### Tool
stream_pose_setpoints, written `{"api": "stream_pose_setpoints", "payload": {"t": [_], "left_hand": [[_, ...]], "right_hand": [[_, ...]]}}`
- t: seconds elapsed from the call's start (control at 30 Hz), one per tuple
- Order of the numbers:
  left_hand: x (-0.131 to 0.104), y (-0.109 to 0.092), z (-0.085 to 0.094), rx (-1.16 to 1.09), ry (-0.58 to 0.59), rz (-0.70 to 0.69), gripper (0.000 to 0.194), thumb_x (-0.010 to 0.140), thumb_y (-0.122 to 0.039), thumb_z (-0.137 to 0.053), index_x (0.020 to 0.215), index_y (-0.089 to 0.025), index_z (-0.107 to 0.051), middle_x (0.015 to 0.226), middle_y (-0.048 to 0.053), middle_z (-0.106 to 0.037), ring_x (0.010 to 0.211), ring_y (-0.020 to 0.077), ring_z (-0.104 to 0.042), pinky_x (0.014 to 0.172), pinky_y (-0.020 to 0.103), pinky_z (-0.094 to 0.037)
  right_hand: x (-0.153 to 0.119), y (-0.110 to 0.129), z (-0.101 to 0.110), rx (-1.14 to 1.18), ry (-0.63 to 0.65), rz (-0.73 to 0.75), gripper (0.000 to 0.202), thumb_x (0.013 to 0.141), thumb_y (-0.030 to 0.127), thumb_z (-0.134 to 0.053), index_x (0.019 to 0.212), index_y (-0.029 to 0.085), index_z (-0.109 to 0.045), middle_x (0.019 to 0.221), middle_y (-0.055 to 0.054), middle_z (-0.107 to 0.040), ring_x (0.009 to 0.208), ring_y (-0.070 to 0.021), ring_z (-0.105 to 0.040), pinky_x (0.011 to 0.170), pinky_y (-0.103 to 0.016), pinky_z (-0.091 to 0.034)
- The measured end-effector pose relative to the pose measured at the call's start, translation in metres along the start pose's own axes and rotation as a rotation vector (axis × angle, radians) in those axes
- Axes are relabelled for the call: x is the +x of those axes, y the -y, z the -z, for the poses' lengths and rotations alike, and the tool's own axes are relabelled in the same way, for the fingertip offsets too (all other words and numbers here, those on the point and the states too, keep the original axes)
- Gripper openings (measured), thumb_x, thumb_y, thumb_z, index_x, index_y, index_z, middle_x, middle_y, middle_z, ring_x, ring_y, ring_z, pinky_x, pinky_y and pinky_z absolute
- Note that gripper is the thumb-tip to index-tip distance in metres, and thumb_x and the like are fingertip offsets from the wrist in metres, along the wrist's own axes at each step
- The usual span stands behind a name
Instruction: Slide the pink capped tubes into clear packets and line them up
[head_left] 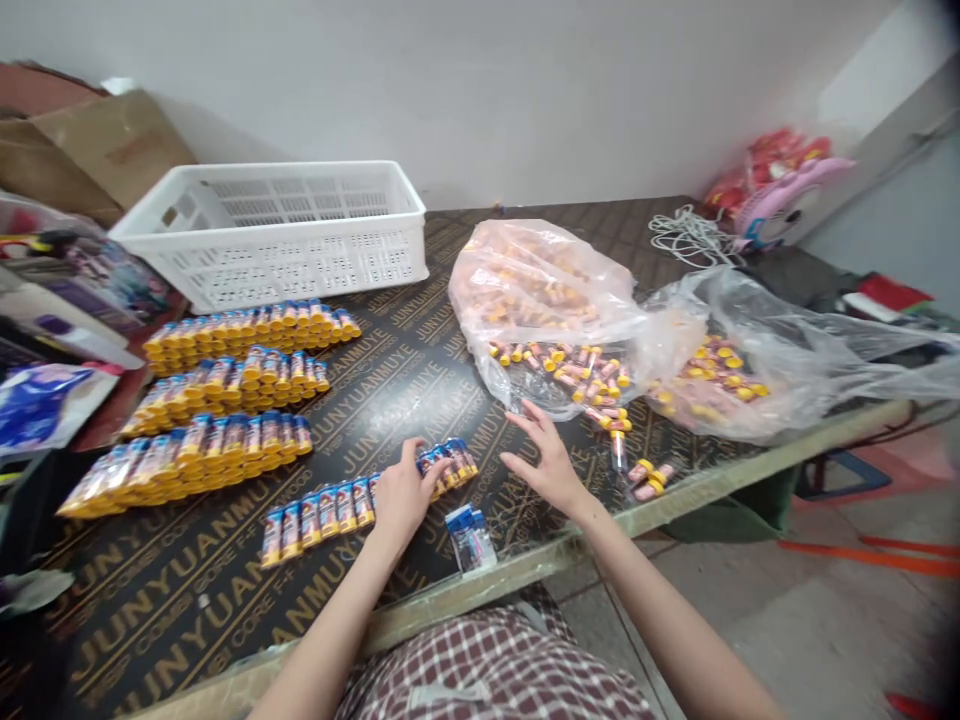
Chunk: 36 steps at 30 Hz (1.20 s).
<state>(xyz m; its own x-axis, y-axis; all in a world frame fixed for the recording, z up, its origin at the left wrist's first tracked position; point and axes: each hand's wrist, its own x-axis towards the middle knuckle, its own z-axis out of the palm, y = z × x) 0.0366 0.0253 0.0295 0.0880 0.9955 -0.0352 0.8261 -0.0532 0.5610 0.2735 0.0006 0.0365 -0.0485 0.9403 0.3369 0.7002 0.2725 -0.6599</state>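
My left hand [406,490] rests on a row of small blue-topped, yellow-based tubes [328,510] near the table's front, its fingers apart over the row. To its right, my right hand [544,460] hovers with fingers spread and nothing between them. A small flat packet with a blue top [471,540] lies just in front, between the hands. Beyond my right hand, a clear plastic bag [540,290] holds many pink and yellow pieces, some spilling from its mouth. A few loose pieces [652,480] lie by the table edge.
Stacked rows of the same tubes [217,440] stand at the left. Behind them is a white plastic basket [300,250]. A second clear bag [720,380] with pieces lies at the right. Farther back are a white cord [690,238] and a pink fan [787,205]. Cardboard [112,140] leans at the back left.
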Motion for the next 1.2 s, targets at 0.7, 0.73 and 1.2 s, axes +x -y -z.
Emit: {"api": "stream_pose_setpoints", "payload": {"t": [0.7, 0.73, 1.2], "left_hand": [[-0.060, -0.008, -0.016, 0.191, 0.333, -0.235, 0.019, 0.090, -0.018, -0.042, 0.081, -0.018, -0.058, 0.085, 0.005, -0.064, 0.079, 0.0183, -0.062, 0.068, 0.026, -0.040], [-0.060, -0.007, -0.016, 0.185, 0.337, -0.245, 0.020, 0.090, -0.018, -0.041, 0.081, -0.018, -0.058, 0.084, 0.005, -0.064, 0.079, 0.0187, -0.062, 0.068, 0.026, -0.040], [-0.054, -0.013, -0.006, -0.785, 0.328, 0.084, 0.019, 0.073, -0.029, -0.061, 0.067, -0.020, -0.045, 0.057, -0.005, -0.051, 0.053, 0.0116, -0.051, 0.055, 0.023, -0.039]], "right_hand": [[0.029, -0.115, 0.036, -0.513, 0.052, -0.489, 0.026, 0.076, 0.029, -0.057, 0.100, 0.018, -0.058, 0.094, -0.007, -0.048, 0.082, -0.0227, -0.056, 0.075, -0.034, -0.044], [0.023, -0.109, 0.031, -0.499, 0.056, -0.469, 0.025, 0.077, 0.028, -0.056, 0.100, 0.018, -0.058, 0.093, -0.007, -0.048, 0.081, -0.0220, -0.056, 0.074, -0.033, -0.045], [-0.030, -0.026, -0.005, -0.223, 0.114, -0.087, 0.030, 0.086, 0.015, -0.043, 0.112, 0.021, -0.056, 0.120, -0.013, -0.051, 0.115, -0.0286, -0.049, 0.092, -0.051, -0.043]]}}
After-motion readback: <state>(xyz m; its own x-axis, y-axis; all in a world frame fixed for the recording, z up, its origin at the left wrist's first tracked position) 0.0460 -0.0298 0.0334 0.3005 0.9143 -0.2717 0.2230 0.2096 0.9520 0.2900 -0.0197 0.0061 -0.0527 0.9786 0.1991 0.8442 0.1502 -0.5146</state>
